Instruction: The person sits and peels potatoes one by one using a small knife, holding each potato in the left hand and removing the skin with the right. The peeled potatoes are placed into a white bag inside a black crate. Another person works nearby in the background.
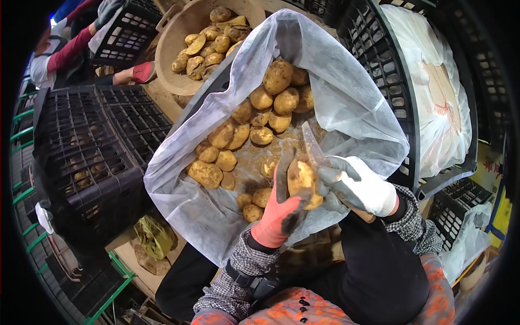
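Observation:
A large potato [300, 176] with a pale, bared patch on its side is held in my left hand [278, 217], gloved in red with a dark palm. My right hand [357, 183] wears a white glove with grey-coated fingers and grips a knife [312, 142]. The blade points up and away from me, close beside the potato; whether its edge touches the skin I cannot tell. Beneath both hands is a crate lined with white fabric [345, 93]. Soil-smeared potatoes [286, 100] are heaped at its far and left sides, and smaller ones [252, 213] lie by my left wrist.
Beyond the crate stands a round tub [170, 44] of damaged and cut potatoes. Black plastic crates [81, 138] stack at left, with potatoes inside. At right, another black crate [378, 61] adjoins a tied white bundle [440, 93]. Another person's arm [73, 53] shows top left.

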`<state>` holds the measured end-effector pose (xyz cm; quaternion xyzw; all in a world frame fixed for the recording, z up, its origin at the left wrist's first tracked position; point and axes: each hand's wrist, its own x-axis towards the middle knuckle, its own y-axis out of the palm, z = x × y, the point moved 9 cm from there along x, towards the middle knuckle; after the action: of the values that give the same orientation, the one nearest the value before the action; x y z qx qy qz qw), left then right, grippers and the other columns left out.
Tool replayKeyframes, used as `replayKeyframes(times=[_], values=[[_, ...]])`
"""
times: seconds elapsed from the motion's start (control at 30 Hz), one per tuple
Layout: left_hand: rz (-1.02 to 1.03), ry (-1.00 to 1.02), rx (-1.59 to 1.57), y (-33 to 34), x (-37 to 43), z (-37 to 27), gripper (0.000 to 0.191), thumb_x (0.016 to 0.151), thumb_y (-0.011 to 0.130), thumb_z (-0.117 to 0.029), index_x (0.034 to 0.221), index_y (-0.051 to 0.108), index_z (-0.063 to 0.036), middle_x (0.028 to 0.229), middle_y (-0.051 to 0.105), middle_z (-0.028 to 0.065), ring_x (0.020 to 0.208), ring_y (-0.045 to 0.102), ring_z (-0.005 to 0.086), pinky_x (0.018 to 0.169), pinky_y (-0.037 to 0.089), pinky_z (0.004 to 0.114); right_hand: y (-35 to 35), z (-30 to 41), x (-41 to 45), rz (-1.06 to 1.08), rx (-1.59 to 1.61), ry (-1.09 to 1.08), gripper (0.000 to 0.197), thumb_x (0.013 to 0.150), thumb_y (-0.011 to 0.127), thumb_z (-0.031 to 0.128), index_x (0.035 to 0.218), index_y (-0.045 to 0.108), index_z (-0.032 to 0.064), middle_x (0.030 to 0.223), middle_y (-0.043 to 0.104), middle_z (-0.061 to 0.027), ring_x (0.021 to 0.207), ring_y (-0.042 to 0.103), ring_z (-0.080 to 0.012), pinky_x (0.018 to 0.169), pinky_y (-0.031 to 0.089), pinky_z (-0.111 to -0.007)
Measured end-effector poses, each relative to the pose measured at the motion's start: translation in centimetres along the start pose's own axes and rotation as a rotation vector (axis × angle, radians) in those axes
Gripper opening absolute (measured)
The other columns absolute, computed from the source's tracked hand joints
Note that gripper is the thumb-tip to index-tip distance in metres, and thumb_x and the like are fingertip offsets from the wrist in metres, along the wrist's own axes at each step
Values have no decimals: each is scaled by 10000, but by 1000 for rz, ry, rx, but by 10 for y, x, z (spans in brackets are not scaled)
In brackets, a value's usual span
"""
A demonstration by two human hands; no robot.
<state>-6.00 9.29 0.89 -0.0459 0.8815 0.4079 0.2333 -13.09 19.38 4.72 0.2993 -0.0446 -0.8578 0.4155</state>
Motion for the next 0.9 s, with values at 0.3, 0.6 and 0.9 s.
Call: replayKeyframes(times=[0.3, 0.6, 0.9], values=[[-48, 119, 628, 2, 3, -30, 986, 699, 766, -24, 1519, 218, -55, 1479, 348, 130, 1328, 425, 266, 1099, 367, 389, -1, -9, 1, -47, -687, -228, 424, 981, 540, 330, 1229, 576, -12, 742, 623, -100, 592, 586, -196, 593, 492, -313], [-180, 423, 762, 6, 0, -49, 957, 686, 776, -136, 1486, 255, -70, 1440, 370, 106, 1329, 402, 241, 1115, 341, 381, -1, -19, -5, 45, 21, 193, 456, 999, 527, 468, 999, 599, 18, 689, 581, -9, 574, 523, -68, 522, 427, -236], [-84, 393, 1461, 25, -3, -57, 939, 648, 783, -72, 1452, 301, -18, 1486, 298, 240, 1389, 340, 328, 1140, 299, 423, 2, 19, 1, -122, -802, -249, 412, 985, 552, 386, 1085, 607, -10, 670, 593, -117, 584, 554, -267, 620, 480, -346]])
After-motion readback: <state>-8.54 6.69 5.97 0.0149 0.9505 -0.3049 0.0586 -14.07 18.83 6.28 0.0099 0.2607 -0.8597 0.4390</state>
